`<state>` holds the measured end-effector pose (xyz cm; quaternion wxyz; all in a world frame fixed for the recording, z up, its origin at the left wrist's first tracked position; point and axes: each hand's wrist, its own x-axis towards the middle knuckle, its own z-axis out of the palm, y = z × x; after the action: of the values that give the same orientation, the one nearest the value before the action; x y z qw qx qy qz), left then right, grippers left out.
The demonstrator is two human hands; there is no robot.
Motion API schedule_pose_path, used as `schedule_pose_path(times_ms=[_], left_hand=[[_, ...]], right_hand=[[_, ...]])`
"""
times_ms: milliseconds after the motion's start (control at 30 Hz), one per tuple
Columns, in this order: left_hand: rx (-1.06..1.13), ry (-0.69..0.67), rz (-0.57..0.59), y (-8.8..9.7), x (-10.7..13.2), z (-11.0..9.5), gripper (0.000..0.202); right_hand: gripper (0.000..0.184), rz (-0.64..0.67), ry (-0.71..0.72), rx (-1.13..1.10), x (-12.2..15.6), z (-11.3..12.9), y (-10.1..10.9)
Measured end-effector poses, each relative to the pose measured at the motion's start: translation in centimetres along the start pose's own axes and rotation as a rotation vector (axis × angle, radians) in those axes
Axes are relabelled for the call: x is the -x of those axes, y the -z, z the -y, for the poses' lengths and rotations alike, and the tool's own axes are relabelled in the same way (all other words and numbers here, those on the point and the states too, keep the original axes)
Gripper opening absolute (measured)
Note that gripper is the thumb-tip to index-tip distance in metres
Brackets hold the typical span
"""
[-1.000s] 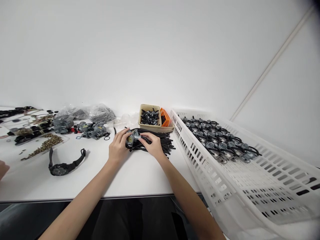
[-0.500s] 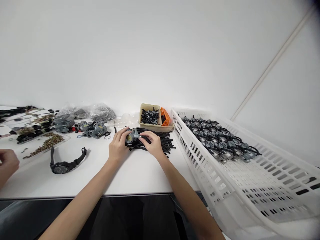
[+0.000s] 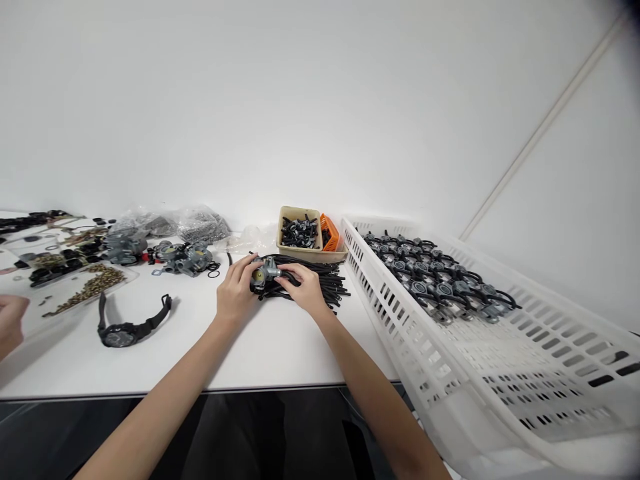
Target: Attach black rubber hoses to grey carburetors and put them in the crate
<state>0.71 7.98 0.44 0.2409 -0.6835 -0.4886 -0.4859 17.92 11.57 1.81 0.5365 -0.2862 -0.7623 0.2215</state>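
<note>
The carburetor has barely moved — the left hand and right hand stay clamped on it from either side, steadying it over a bundle of black rubber hoses.

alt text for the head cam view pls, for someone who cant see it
A left hand and right hand hold a small grey carburetor over a bundle of black rubber hoses on a white table. To the right, a white plastic crate holds rows of hosed carburetors. At far left are a wristwatch and another person's hand.
</note>
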Motion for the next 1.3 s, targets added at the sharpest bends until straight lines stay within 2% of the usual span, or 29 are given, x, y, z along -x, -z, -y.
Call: schedule_pose_path(times_ms=[200, 400, 600, 700, 867, 1033, 1167, 1300], left_hand=[[0.012, -0.017, 0.005, 0.12, 0.02, 0.0, 0.046], [0.008, -0.038, 0.004, 0.2, -0.01, -0.06, 0.045], [0.01, -0.071, -0.006, 0.18, -0.01, -0.03, 0.045], [0.01, -0.084, -0.011, 0.26, -0.06, -0.07, 0.045], [0.024, -0.111, -0.006, 0.35, -0.16, -0.15, 0.044], [0.018, -0.128, 0.002, 0.29, -0.09, -0.13, 0.043], [0.034, -0.127, 0.012, 0.29, -0.07, -0.23, 0.043], [0.046, -0.095, 0.004, 0.34, -0.1, -0.39, 0.039]], right_hand=[[0.024, 0.007, -0.013, 0.033, 0.0, 0.49, 0.2], [0.023, -0.013, 0.045, 0.1, 0.05, 0.79, 0.23], [0.021, -0.041, 0.003, 0.104, 0.12, 0.67, 0.0], [0.023, -0.058, -0.063, 0.049, 0.19, 0.53, -0.19], [0.038, -0.056, -0.278, -0.153, 0.17, 0.42, -0.5], [0.038, -0.05, -0.399, -0.352, -0.21, 0.68, -0.62], [0.039, -0.047, -0.45, -0.401, -0.34, 0.71, -0.59], [0.033, -0.003, -0.456, -0.449, -0.27, 0.6, -0.54]])
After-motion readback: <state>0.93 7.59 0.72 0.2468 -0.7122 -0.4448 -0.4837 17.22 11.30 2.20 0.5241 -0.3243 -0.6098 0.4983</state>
